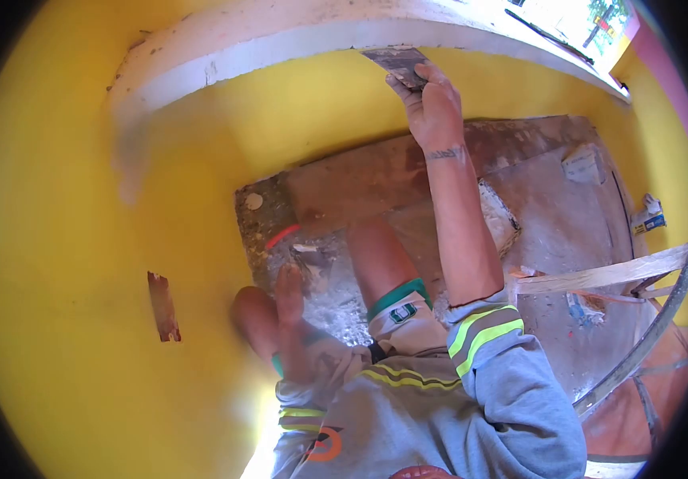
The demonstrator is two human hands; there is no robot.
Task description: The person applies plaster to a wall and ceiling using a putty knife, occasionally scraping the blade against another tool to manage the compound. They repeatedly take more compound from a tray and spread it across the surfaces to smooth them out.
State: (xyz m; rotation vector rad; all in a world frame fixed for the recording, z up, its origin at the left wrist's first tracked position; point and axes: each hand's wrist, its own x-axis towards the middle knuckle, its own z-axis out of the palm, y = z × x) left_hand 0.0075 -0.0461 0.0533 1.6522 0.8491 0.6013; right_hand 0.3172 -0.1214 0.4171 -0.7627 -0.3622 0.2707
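My right hand point(437, 100) is raised at the top of the view, fingers closed around a wide, smeared putty knife point(396, 59). The blade meets the lower edge of the white ledge point(280, 46) on the yellow wall. Down by my knee, my left hand point(289, 289) appears closed beside a greyish, plaster-smeared piece point(313, 262); I cannot tell what it grips, as the fingers are mostly hidden. A red curved strip point(283, 236) lies just beyond that hand.
A dusty brown board surface point(360, 177) lies below the wall. White-crusted material point(498, 214) sits right of my legs. A wooden bar point(607, 271) and a curved dark rail point(639, 351) stand at right. A small box point(649, 217) rests near the right wall. The left wall has a brown cut-out point(163, 307).
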